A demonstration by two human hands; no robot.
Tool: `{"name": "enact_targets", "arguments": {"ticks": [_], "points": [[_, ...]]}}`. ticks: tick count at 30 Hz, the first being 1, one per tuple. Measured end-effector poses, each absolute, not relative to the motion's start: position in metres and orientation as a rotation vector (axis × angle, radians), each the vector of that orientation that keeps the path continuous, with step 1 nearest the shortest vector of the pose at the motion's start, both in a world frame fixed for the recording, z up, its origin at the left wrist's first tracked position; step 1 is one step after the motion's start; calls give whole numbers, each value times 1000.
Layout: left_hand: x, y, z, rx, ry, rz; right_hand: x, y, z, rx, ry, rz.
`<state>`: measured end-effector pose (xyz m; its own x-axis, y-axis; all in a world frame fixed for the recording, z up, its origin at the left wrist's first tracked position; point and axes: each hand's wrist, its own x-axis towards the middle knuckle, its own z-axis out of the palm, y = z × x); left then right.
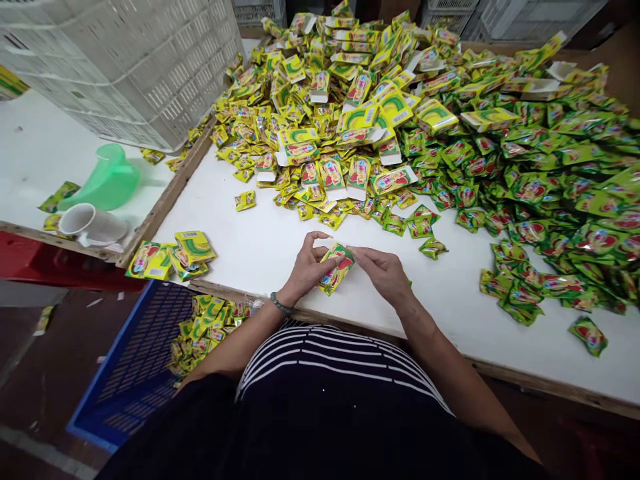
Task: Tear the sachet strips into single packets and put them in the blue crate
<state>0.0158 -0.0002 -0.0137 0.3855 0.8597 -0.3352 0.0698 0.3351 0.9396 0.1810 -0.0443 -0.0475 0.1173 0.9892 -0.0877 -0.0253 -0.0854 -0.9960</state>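
Observation:
A small yellow-green box with a red fruit picture is tilted above the white table, near its front edge. My left hand holds it by its left side, thumb across the front. At the box's upper right corner, the fingertips of my right hand are pinched together on its edge. Behind my hands lies a heap of yellow boxes and small yellow packets. Green packets are piled to the right. Several flat yellow boxes rest at the table's front left.
A blue crate holding yellow packets stands below the table edge at left. On the left table are a white mug, a green translucent scoop and a large white crate. A wooden strip divides the surfaces.

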Motion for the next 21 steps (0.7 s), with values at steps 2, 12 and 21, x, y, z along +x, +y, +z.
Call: {"name": "enact_targets", "arguments": {"ticks": [2,12,21], "points": [[16,-1,-14,1157,1076,660,181,-44,-45,-1318,-1047,1208],[12,-2,-6,1209,1009,551,191,-40,-53,-1240,-816,1451],[14,-1,-7,1137,993,594,193,-52,-55,-1075,-902,1480]]}}
